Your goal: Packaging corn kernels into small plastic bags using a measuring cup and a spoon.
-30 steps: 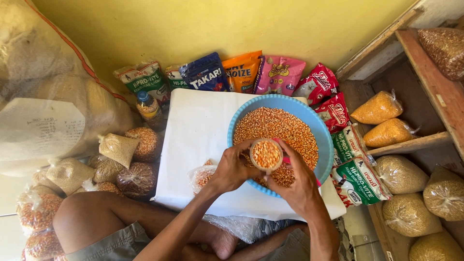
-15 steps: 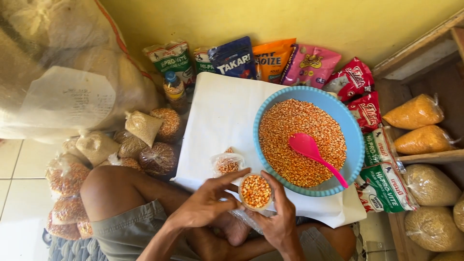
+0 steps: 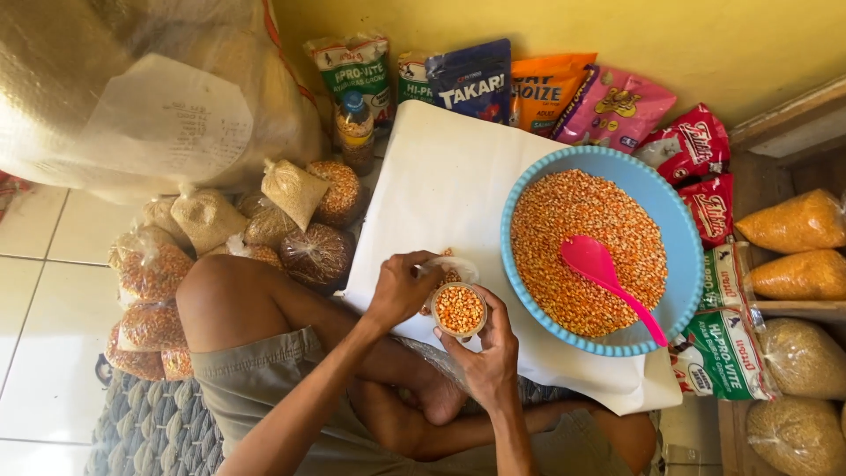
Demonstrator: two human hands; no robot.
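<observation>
Two hands meet over the near edge of the white sheet (image 3: 441,176): the right hand (image 3: 485,357) curls from below around a small round cup (image 3: 460,309) heaped with hard, glossy orange corn kernels, and the left hand (image 3: 401,286) is pinched on what looks like thin clear plastic (image 3: 454,267) just beyond the cup, though the film is too crumpled to tell whether it is a bag mouth. With the cup filled to its rim, any tilt could roll smooth kernels off onto the sheet or into the lap below; a limp, slippery film might also fold shut and send grain astray. To the right of the right hand sits a wide blue plastic basin (image 3: 679,234) with a scalloped rim, piled with the same kernels, a glossy pink scoop (image 3: 604,269) lying on top. Left of the left hand, knotted clear bags of grain (image 3: 308,251) bulge softly beside the bare knee.
</observation>
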